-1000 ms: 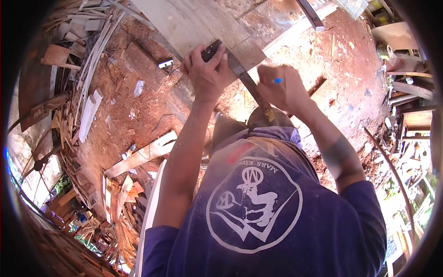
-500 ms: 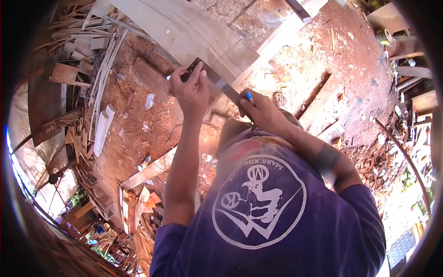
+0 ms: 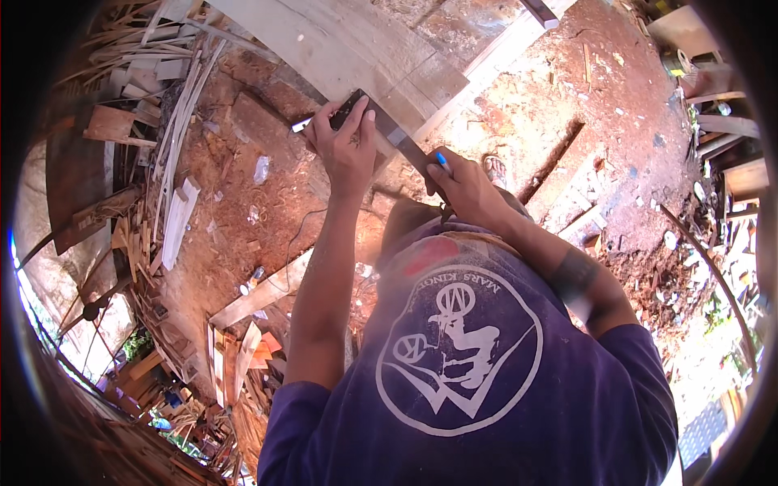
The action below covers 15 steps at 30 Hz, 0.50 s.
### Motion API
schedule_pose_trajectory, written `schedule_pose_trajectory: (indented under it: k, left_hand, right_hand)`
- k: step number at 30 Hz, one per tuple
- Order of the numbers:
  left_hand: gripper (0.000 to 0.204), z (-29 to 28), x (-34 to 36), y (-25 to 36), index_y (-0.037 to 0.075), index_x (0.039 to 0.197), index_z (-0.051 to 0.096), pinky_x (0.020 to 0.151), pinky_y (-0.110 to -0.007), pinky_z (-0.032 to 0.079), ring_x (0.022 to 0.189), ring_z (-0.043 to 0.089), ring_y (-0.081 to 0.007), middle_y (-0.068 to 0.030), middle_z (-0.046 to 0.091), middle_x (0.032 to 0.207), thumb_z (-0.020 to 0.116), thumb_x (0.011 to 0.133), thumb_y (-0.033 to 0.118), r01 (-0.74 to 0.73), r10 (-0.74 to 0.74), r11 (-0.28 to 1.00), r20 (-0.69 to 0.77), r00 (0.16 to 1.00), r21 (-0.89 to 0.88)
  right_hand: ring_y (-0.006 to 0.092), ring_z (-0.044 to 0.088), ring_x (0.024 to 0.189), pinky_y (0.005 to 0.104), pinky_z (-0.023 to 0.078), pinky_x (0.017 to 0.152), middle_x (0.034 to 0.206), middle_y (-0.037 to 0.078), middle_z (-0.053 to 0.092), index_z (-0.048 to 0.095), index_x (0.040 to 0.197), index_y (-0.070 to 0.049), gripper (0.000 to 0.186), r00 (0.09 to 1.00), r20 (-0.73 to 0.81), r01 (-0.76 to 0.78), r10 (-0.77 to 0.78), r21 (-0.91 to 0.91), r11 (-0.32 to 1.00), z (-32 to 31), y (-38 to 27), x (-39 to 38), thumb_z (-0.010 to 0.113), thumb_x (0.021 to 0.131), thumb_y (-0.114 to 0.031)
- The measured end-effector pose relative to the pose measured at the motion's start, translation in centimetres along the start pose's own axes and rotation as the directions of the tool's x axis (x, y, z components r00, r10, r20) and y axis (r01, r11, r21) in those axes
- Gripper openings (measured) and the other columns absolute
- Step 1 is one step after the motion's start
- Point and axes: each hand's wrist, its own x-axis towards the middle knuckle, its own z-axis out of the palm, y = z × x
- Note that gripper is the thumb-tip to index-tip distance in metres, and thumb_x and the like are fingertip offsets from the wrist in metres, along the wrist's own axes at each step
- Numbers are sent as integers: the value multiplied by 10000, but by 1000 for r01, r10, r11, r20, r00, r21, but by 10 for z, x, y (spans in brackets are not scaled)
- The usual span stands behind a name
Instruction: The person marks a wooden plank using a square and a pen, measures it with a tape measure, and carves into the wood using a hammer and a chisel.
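My left hand (image 3: 347, 150) is closed on the far end of a long dark bar (image 3: 415, 154), its fingertips over the top face. The bar has a pale metal-looking patch partway along and lies slantwise along the near end of a wide pale board (image 3: 381, 61). A short bright strip (image 3: 301, 125) sticks out beside the left hand; what it belongs to is hidden. Around the bar's near end, my right hand (image 3: 466, 188) is closed, with a blue-ended pen (image 3: 442, 161) showing between thumb and fingers. The pen's other end cannot be seen.
Thin wood strips (image 3: 182, 121) and offcuts (image 3: 243, 360) are heaped along the left. A plank (image 3: 263, 290) lies on the reddish dirt floor (image 3: 235, 211), with a thin cord nearby. More timber (image 3: 729, 125) is stacked at right. A dark bar-shaped piece (image 3: 539, 12) juts in at the top.
Board, bar and both hands have shifted slightly up and to the right in the picture together. Both hands keep their grip on the bar.
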Motion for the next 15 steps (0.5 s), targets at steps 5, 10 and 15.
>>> schedule_pose_trajectory:
  k: [5,10,15]
  left_hand:
    - [274,8,-1,-4,209,1164,795,1015,-448,378,1124,493,-295,-79,576,1165,777,891,206,-49,49,999,-37,998,-12]
    - [268,7,0,-6,210,1167,795,1012,-450,380,1138,496,-299,-84,576,1166,766,900,209,-56,55,998,-16,998,-14]
    - [258,7,-1,-5,216,1161,797,1013,-451,377,1121,523,-285,-81,584,1160,756,906,208,-62,63,998,-20,998,17]
  right_hand:
    - [307,642,741,436,493,708,799,162,658,576,1013,-18,298,1000,-16,25,-24,6,1000,-3,0,-1,476,1061,-295]
    - [146,581,656,334,467,607,779,43,657,630,1131,-32,260,1000,-9,-29,29,-3,1000,1,4,2,497,1067,-245]
    - [309,656,753,430,497,705,814,159,674,590,1005,-24,258,998,20,-59,58,35,998,-1,0,1,496,1039,-262]
